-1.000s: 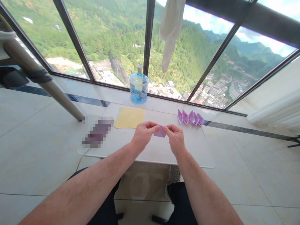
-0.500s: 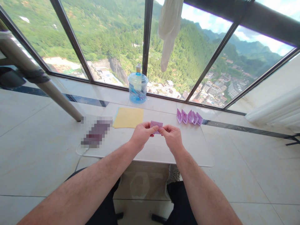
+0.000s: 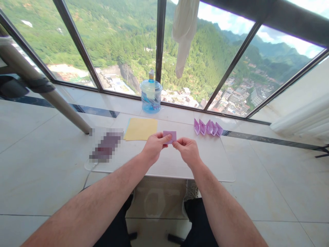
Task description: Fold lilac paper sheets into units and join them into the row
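A small folded piece of purple paper (image 3: 170,135) is held up above the white table (image 3: 169,164). My left hand (image 3: 153,145) grips its left side, thumb lying across the front and fingers behind. At the lower right corner, the thumb and fingers of my right hand (image 3: 187,148) pinch the paper's edge. Beyond my right hand stand several folded purple paper pieces (image 3: 208,128) in a row near the table's far edge. A stack of yellow paper sheets (image 3: 141,129) lies flat beyond my left hand, with a bluish edge showing at its left.
A blue clear water jug (image 3: 151,97) stands behind the table by the window. On the table's left lies a pixelated dark object (image 3: 106,145) with a cable. A slanting grey pole (image 3: 69,111) comes down at the left. White curtain fabric (image 3: 303,106) hangs at the right.
The purple paper and my left hand have shifted slightly left and up. My right hand's grip has slid down to the paper's lower right corner, leaving more of its front showing.
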{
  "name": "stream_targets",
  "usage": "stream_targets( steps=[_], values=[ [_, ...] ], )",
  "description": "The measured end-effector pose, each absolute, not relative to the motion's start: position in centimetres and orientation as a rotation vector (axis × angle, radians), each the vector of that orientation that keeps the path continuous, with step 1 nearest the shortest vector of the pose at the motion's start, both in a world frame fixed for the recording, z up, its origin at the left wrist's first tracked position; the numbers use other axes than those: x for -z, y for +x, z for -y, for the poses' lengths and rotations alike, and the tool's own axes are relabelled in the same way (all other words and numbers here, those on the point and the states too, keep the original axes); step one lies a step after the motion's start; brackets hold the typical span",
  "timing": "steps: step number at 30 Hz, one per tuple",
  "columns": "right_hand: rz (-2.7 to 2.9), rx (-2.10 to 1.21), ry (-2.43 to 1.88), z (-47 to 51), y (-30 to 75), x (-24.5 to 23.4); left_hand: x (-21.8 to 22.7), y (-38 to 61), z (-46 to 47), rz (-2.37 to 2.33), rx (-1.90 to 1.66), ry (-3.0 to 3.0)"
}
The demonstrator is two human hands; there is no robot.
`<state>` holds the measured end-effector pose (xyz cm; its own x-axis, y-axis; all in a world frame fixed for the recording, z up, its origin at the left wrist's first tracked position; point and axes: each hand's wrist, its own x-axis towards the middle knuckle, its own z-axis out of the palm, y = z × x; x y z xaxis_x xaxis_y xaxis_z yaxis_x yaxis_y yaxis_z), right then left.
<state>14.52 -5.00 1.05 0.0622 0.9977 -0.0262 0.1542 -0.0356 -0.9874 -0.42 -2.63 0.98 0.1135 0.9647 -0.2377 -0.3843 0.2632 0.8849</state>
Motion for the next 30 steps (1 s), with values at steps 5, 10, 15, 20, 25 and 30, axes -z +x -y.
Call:
stream_targets(
  steps=[5,10,15,20,25,30],
  values=[
    [1.335,-1.104,-1.415,4.4,15.7,-1.1,-1.1,-1.3,1.8,-1.057,-0.988,1.088],
    [1.324,-1.037,-1.455,3.1,16.4,-0.7,-0.6,-1.5,0.5,-1.139,-0.821,1.326],
    [1.391,-0.845,-1.53,1.9,16.7,-0.2,0.1,-0.5,-0.3,-1.251,-0.851,1.52],
    [1.441,-0.82,-1.507,1.7,17.1,-0.2,0.5,0.0,-0.5,-1.215,-0.873,1.475],
    [1.435,-0.823,-1.518,1.6,17.1,-0.1,0.7,0.4,-0.5,-1.14,-0.9,1.407],
    [1.39,-0.924,-1.474,1.9,16.9,-0.1,0.5,0.7,-0.5,-1.127,-1.005,1.253]
  ],
)
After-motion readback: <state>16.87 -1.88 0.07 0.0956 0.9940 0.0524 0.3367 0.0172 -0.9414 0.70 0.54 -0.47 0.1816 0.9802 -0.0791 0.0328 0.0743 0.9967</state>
